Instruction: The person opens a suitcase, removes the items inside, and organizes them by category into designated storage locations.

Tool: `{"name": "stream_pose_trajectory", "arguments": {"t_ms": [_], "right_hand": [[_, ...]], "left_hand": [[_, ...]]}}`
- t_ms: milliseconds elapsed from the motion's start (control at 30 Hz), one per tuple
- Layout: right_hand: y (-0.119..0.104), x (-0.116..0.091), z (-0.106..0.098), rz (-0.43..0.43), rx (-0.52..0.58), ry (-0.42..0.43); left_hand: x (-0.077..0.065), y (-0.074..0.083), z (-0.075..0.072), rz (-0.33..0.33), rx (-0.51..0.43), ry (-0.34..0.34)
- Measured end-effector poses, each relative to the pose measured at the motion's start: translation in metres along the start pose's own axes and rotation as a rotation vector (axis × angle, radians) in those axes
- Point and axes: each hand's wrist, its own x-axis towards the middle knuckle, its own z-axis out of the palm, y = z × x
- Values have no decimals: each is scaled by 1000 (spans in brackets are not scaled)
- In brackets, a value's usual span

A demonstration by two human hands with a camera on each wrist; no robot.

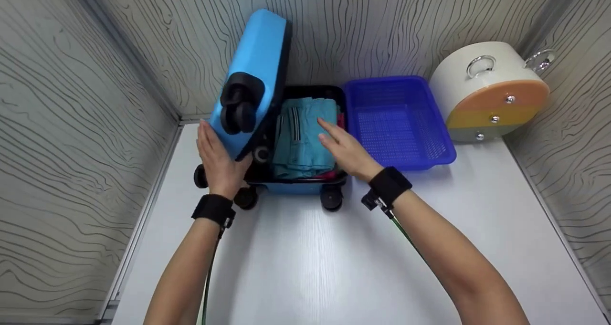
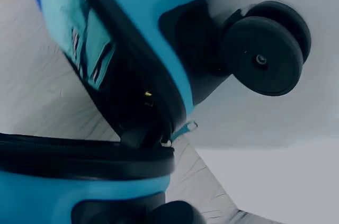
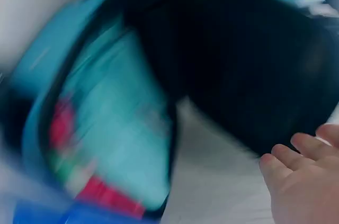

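Note:
A blue hard-shell suitcase with black wheels lies on the white table, its lid [image 1: 260, 53] raised and tilted to the left. Folded teal clothes [image 1: 310, 134] with dark and white stripes fill the suitcase base [image 1: 293, 187], with red fabric showing at their edge. My left hand [image 1: 218, 165] holds the lid's near lower corner, fingers along the outer shell and thumb at the rim. Over the right side of the clothes hovers my right hand [image 1: 346, 148], fingers extended and nothing in it. The right wrist view is blurred but shows the lid's dark inside [image 3: 254, 60].
Right beside the suitcase stands a blue plastic basket [image 1: 444, 160] with perforated walls. A round cream case [image 1: 470, 72] with a striped front and metal handles stands at the back right. Wood-grain panels [image 1: 86, 172] enclose the table [image 1: 305, 267] on the left, back and right.

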Motion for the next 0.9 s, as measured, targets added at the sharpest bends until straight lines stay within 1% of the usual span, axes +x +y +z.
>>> {"name": "stream_pose_trajectory", "arguments": {"t_ms": [67,133,200,267,367,467,533,600,667,733,833,900], "right_hand": [[23,-9,7,14,-256,-48],[44,-19,15,-1,-486,-101],[62,-28,22,-19,-643,-143],[76,-36,28,-33,-741,-153],[88,-40,34,-60,-806,-114],[93,-41,36,-90,-809,-55],[96,-42,36,-101,-800,-39],[98,-43,36,-114,-790,-34],[100,-45,37,-123,-800,-31],[103,-46,39,-128,-819,-27],[105,-47,42,-121,-844,-18],[106,-47,44,-113,-852,-17]], "left_hand": [[4,-4,-6,-74,-57,2],[7,-10,-12,-131,-109,9],[10,-18,-16,-149,-183,35],[12,-25,-21,-167,-258,63],[14,-36,-29,-190,-361,99],[16,-38,-42,-267,-441,93],[16,-36,-52,-348,-471,59],[14,-32,-61,-444,-511,19],[12,-31,-68,-525,-541,-22],[9,-34,-73,-568,-565,-40],[5,-44,-75,-619,-600,-67],[3,-51,-78,-672,-612,-83]]}}
